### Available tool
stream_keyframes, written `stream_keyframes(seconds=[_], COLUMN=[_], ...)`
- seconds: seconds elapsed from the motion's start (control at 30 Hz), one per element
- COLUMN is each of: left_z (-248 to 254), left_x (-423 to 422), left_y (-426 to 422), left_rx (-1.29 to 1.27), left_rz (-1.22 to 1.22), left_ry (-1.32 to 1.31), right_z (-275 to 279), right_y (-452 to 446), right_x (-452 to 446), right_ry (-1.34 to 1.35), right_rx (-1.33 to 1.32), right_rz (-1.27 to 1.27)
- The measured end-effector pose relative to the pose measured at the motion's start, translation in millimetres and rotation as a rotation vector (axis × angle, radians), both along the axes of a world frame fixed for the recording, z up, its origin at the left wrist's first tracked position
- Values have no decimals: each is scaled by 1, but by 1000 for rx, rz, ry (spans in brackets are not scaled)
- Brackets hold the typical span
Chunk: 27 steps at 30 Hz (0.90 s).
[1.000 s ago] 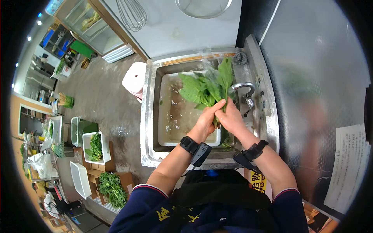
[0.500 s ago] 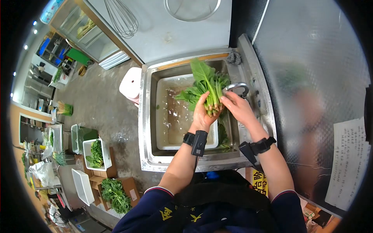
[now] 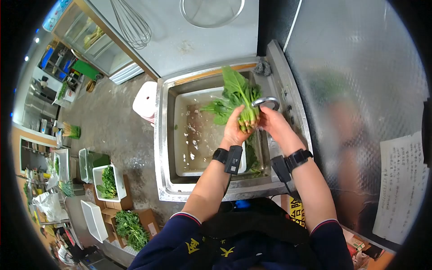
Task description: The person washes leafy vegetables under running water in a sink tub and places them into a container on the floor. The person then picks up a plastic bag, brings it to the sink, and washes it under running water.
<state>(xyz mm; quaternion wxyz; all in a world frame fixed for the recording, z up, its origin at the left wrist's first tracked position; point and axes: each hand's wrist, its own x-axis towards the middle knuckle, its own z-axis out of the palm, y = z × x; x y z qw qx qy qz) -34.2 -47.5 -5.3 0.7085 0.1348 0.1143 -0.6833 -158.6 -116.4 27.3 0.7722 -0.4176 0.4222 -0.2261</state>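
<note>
A bunch of leafy greens (image 3: 235, 94) is held over the sink, its leaves toward the back and its cut stems toward me. My left hand (image 3: 235, 128) is wrapped round the stems from the left. At the right side of the stems is my right hand (image 3: 271, 120), its fingers partly hidden behind the bunch and near the faucet (image 3: 266, 101). Beneath the greens a white tub (image 3: 180, 153) of cloudy water stands in the metal sink (image 3: 163, 135). More dark leaves (image 3: 253, 159) lie between the tub and the sink's right wall.
A scouring pad (image 3: 262, 68) sits at the sink's back right corner. Left of the sink is a white and pink stool (image 3: 145, 101). Farther left are a white crate of greens (image 3: 118, 180), an empty white crate (image 3: 93, 220) and a box of greens (image 3: 131, 229). A paper sheet (image 3: 400, 189) hangs at right.
Both hands first gripped the bunch together; the right hand then came off it and is now back beside the stems. The bunch has turned so its stems show. The view has shifted slightly.
</note>
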Motion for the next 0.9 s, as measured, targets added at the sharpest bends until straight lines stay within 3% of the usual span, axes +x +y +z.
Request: stream_keyframes(seconds=[0.07,0.1,0.2,0.33,0.4,0.5,0.57,0.77,0.9], left_z=[0,0,-6,20,21,14,20,10,48], left_x=[0,-2,-10,-10,-11,-5,0,4,-4], left_y=[6,9,13,10,2,-1,-2,-2,9], left_rx=[36,38,254,161,214,235,248,197,275], left_rz=[-86,-80,-184,-174,-146,-106,-140,-117,-88], left_ry=[-187,-189,-722,-531,-560,-627,-424,-449,-585], right_z=[-5,-8,-8,-27,-29,-32,-39,-40,0], right_y=[-9,-10,-4,-6,-9,-16,-24,-18,6], right_x=[9,13,29,32,30,33,30,51,55], right_ry=[-119,-120,-21,92,-31,-25,25,140,196], right_rx=[267,269,354,245,393,385,341,285,-30], right_rz=[141,147,9,-73,-127,-161,-62,-112,-82])
